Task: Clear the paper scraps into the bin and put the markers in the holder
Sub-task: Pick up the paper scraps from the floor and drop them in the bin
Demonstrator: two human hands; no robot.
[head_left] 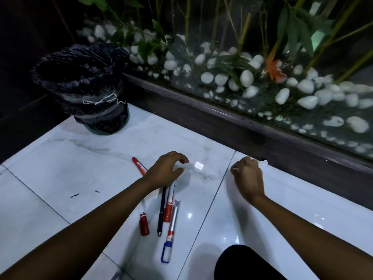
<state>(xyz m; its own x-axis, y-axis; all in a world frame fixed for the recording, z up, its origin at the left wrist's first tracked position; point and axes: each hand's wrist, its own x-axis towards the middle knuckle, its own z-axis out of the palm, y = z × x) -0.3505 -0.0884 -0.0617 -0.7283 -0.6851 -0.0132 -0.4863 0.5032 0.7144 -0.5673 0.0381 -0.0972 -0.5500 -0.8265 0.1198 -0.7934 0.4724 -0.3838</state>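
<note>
My left hand (166, 168) curls over the white tile floor, thumb and fingers pinching a pale paper scrap (186, 167). My right hand (249, 178) is closed in a fist near the dark ledge, and a white paper scrap (264, 163) sticks out past its knuckles. Several markers and pens lie under and behind my left wrist: a red marker (138, 164), a red-capped marker (144, 224), a black pen (161, 213), another red marker (168, 207) and a white pen with a blue clip (171, 237). The bin (84, 87), lined with a black bag, stands at the far left. No holder is in view.
A dark ledge (262, 138) runs diagonally behind the hands, with glass, white pebbles (247, 77) and plants beyond it. A small bright square (198, 165) shines on the tile by my left fingers. My dark-clothed knee (242, 263) is at the bottom. The floor drops to dark at the left.
</note>
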